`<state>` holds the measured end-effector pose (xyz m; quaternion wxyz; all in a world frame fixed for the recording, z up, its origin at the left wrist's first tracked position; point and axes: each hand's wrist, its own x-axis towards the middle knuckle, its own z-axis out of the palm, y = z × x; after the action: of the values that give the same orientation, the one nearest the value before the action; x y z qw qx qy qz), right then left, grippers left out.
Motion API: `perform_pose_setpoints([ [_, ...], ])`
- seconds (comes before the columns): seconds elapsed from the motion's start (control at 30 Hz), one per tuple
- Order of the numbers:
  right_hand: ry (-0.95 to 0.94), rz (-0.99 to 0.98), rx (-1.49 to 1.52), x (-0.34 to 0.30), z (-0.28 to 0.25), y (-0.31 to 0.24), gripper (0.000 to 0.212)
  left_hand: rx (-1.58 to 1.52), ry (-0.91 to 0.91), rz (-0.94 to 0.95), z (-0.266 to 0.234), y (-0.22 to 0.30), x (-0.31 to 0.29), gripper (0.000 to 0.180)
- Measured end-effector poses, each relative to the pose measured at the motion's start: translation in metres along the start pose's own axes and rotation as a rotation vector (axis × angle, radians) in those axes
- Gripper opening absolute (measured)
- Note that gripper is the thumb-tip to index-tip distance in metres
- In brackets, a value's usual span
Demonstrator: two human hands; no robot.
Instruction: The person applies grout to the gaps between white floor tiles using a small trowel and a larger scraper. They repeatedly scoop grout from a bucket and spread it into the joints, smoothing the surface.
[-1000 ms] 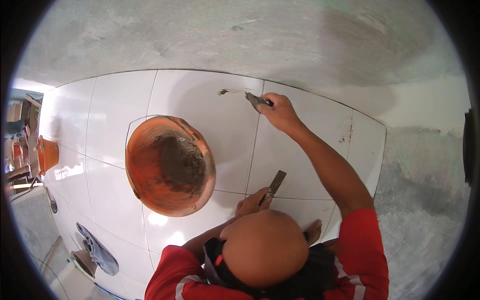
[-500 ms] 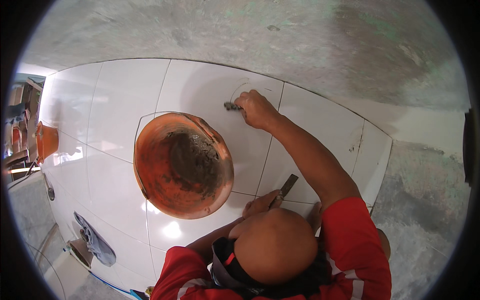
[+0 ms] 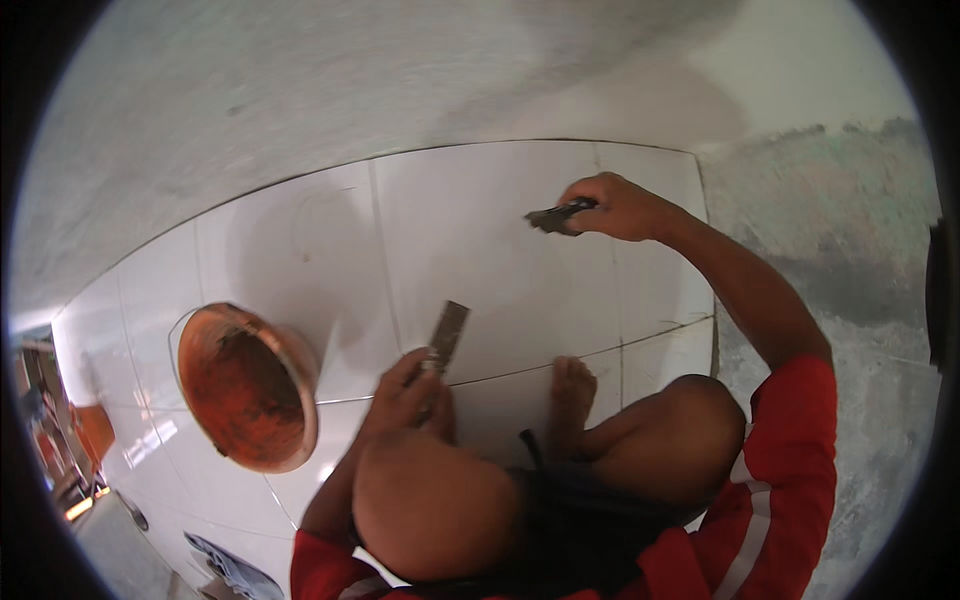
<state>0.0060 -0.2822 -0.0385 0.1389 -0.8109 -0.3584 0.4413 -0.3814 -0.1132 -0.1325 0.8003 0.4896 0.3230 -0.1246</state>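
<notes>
My left hand is closed around the lower end of a scraper with a flat, narrow metal blade. The blade points up and away, beside my left knee. Farther out to the right, my right hand grips a dark, grey-smeared rag-like wad whose exact kind I cannot make out. That hand is over the white floor tiles, near the wall; whether the wad touches them is unclear. To the left of my left hand stands an orange bucket, tilted in view, with wet grey mortar inside.
A bare grey plastered wall runs along the far edge of the tiles. My bare foot and bent knees are close to the hands. At far left are a smaller orange container and a grey cloth.
The view has swung right, so the bucket now appears farther left. My right hand has left the tile by the bucket and moved right with the wad. My left hand keeps the scraper.
</notes>
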Motion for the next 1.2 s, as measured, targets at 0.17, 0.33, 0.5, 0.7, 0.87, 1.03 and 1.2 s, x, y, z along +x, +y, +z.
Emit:
perform_pose_setpoints([
  [0.17, 0.467, 0.056, -0.004, -0.045, 0.029, 0.130, 0.026, 0.291, -0.070, 0.002, -0.006, 0.093, -0.011, 0.034],
  [0.33, 0.906, -0.097, -0.413, 0.000, 0.082, 0.185, 0.021, 0.622, 0.094, -0.113, 0.037, 0.180, -0.027, 0.032],
  [0.5, 0.778, -0.221, -0.443, -0.028, 0.138, 0.180, 0.021, 0.823, 0.100, -0.119, 0.076, 0.207, -0.042, 0.026],
  [0.7, 0.882, -0.180, -0.161, -0.018, 0.073, 0.209, 0.029, 0.851, 0.062, -0.187, 0.083, 0.173, -0.020, 0.031],
  [0.87, 0.721, -0.156, -0.386, 0.013, 0.037, 0.205, 0.022, 0.890, 0.115, -0.115, 0.086, 0.175, -0.016, 0.032],
  [1.03, 0.510, -0.204, -0.259, -0.042, 0.112, 0.197, 0.014, 0.829, 0.201, -0.123, 0.083, 0.183, -0.015, 0.031],
  [1.2, 0.905, -0.204, -0.201, -0.005, 0.077, 0.201, 0.018, 0.811, 0.199, -0.105, 0.085, 0.175, -0.009, 0.029],
])
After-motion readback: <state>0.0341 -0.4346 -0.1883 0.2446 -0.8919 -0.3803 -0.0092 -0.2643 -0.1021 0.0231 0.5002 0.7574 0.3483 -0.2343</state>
